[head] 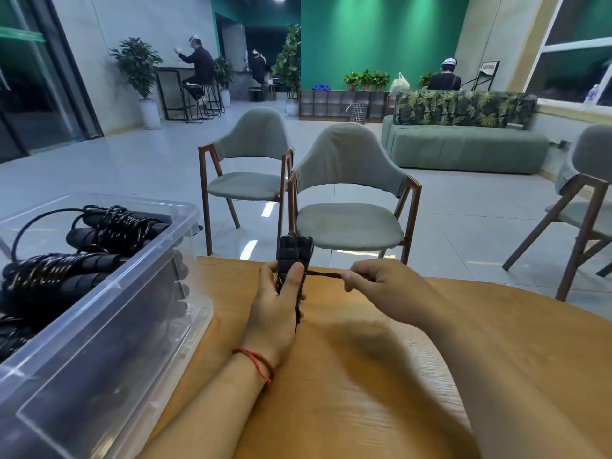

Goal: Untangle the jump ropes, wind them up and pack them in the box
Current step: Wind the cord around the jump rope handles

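- Black foam handles [294,251] of a jump rope stand upright above the wooden table [381,376], gripped together in the left hand [276,303], thumb pressed on the front.
- The right hand [384,283] pinches the thin black cord [326,275], drawn taut sideways from the handles.
- The rope is probably light; the limp cord may spring loose, so hold at the handles.
- A clear plastic box [109,359] at left holds wound ropes [112,226]; its near wall must be lifted over.
- Grey chairs [347,223] stand beyond.

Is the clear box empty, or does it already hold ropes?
Not empty: wound black jump ropes lie inside the clear box.
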`<state>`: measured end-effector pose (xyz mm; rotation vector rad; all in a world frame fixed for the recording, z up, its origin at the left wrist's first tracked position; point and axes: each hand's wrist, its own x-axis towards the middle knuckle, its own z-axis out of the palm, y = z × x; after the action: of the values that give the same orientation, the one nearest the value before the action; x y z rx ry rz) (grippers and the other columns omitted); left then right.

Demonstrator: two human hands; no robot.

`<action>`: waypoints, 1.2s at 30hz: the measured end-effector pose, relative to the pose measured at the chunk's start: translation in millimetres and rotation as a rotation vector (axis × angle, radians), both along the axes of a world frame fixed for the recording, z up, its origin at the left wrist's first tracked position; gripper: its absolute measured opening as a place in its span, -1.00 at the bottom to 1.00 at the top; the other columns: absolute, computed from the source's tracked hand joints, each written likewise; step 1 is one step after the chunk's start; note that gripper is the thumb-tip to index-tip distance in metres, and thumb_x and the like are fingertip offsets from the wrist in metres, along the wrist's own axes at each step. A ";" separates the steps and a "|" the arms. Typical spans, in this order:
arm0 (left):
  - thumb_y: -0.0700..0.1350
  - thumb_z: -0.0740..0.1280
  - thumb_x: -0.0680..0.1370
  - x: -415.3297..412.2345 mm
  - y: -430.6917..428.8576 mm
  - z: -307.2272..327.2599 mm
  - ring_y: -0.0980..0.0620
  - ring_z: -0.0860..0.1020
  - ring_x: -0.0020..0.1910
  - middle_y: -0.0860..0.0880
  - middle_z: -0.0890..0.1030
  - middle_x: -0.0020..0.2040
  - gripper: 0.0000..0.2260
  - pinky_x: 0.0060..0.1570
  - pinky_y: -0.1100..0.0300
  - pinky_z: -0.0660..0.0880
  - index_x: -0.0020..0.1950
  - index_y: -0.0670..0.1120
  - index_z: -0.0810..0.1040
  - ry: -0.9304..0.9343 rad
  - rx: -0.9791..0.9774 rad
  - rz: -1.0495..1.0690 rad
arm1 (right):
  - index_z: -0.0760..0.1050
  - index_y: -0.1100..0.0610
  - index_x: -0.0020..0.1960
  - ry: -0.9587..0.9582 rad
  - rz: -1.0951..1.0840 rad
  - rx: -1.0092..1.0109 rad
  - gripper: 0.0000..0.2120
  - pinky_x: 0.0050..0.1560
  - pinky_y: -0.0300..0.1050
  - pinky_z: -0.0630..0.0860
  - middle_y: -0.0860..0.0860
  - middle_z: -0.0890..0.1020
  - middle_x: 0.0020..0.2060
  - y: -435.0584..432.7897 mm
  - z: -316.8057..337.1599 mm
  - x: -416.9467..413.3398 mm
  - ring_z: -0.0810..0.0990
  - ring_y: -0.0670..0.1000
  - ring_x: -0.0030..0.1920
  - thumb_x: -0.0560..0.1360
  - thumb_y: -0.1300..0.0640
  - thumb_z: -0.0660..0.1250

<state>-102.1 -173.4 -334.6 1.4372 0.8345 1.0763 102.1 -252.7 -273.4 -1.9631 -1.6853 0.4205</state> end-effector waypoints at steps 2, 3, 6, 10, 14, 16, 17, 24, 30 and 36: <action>0.35 0.30 0.59 1.6 3.0 -2.2 0.11 0.62 -0.25 0.03 0.65 -0.08 -0.58 -0.20 0.11 0.56 0.31 0.14 0.36 0.194 0.061 0.088 | 0.59 -0.12 -0.08 -0.239 0.037 0.015 -0.71 -0.26 -0.16 0.38 -0.18 0.59 -0.31 -1.2 8.3 -10.9 0.54 -0.13 -0.25 0.69 -0.23 0.24; 0.34 0.31 0.59 1.4 2.5 -2.2 0.14 0.62 -0.20 0.07 0.64 -0.05 -0.56 -0.20 0.14 0.56 0.33 0.15 0.31 0.310 0.120 0.127 | 0.57 -0.13 -0.07 -0.331 0.071 0.034 -0.75 -0.27 -0.17 0.37 -0.17 0.60 -0.28 -2.3 12.8 -17.2 0.55 -0.12 -0.23 0.67 -0.22 0.25; 0.41 0.33 0.54 -2.7 3.0 1.8 0.10 0.62 -0.03 0.16 0.59 0.07 -0.47 -0.12 0.06 0.60 0.35 0.21 0.22 0.617 0.252 0.158 | 0.58 -0.15 -0.03 -0.496 0.160 0.132 -0.80 -0.31 -0.20 0.32 -0.16 0.58 -0.29 -6.9 28.9 -29.5 0.54 -0.10 -0.25 0.65 -0.21 0.26; 0.50 0.41 0.40 -4.7 1.8 5.6 0.07 0.58 0.12 0.18 0.54 0.18 -0.31 -0.01 0.07 0.57 0.38 0.23 0.28 0.838 0.338 -0.006 | 0.55 -0.16 -0.11 -0.591 0.254 0.269 -0.74 -0.31 -0.22 0.21 -0.19 0.53 -0.31 -12.2 42.4 -31.5 0.50 -0.11 -0.26 0.63 -0.28 0.28; 0.30 0.47 0.50 -6.7 -10.5 12.4 0.21 0.55 -0.03 0.24 0.55 -0.04 -0.71 -0.02 0.22 0.56 0.09 0.35 0.42 0.834 0.575 -0.140 | 0.66 -0.21 -0.12 -0.411 0.405 0.164 -0.82 -0.25 -0.32 0.30 -0.21 0.62 -0.26 -10.6 39.2 -36.9 0.56 -0.14 -0.20 0.54 -0.28 0.44; 0.23 0.48 0.52 -7.0 -15.2 15.2 0.20 0.56 -0.05 0.23 0.55 -0.04 -0.76 -0.02 0.22 0.60 0.07 0.32 0.46 0.825 0.642 -0.290 | 0.63 -0.20 -0.20 -0.259 0.434 0.036 -0.79 -0.22 -0.35 0.38 -0.24 0.63 -0.28 -11.3 40.5 -35.1 0.60 -0.16 -0.15 0.49 -0.29 0.50; 0.20 0.49 0.53 -6.2 -17.3 15.9 0.18 0.58 -0.03 0.20 0.58 -0.01 -0.76 0.00 0.17 0.63 0.12 0.26 0.51 0.798 0.695 -0.357 | 0.65 -0.17 -0.21 -0.160 0.449 -0.028 -0.78 -0.19 -0.33 0.43 -0.23 0.65 -0.27 -12.2 42.6 -32.1 0.62 -0.16 -0.14 0.47 -0.27 0.53; 0.05 0.62 0.46 -2.5 -31.7 24.2 0.20 0.67 -0.01 0.08 0.69 0.13 -0.37 -0.11 0.30 0.60 0.37 0.06 0.33 0.370 0.805 -0.380 | 0.55 0.10 -0.16 0.621 0.480 -0.115 -0.69 -0.22 -0.12 0.47 0.06 0.54 -0.33 -7.8 25.7 15.1 0.50 0.01 -0.32 0.44 -0.01 0.65; 0.00 0.64 0.47 -0.9 -36.0 24.9 0.09 0.70 0.05 0.01 0.68 0.21 -0.21 -0.06 0.06 0.67 0.55 -0.06 0.25 0.281 0.822 -0.426 | 0.50 0.00 -0.19 0.876 0.544 -0.172 -0.66 -0.23 -0.18 0.52 -0.02 0.57 -0.33 7.5 -0.1 15.9 0.56 -0.03 -0.33 0.40 -0.04 0.67; -0.06 0.67 0.45 -3.5 -36.1 17.6 0.08 0.72 0.08 0.00 0.67 0.22 -0.29 -0.04 0.07 0.70 0.47 -0.05 0.34 0.197 0.680 -0.408 | 0.55 0.09 -0.17 0.643 0.383 -0.077 -0.63 -0.08 -0.13 0.56 0.00 0.66 -0.25 18.0 -16.5 -4.8 0.67 -0.05 -0.20 0.37 -0.14 0.62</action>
<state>-105.5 -209.5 -316.9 2.1964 0.2713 0.9455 97.2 -234.7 -289.9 -1.3232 -1.6012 1.1317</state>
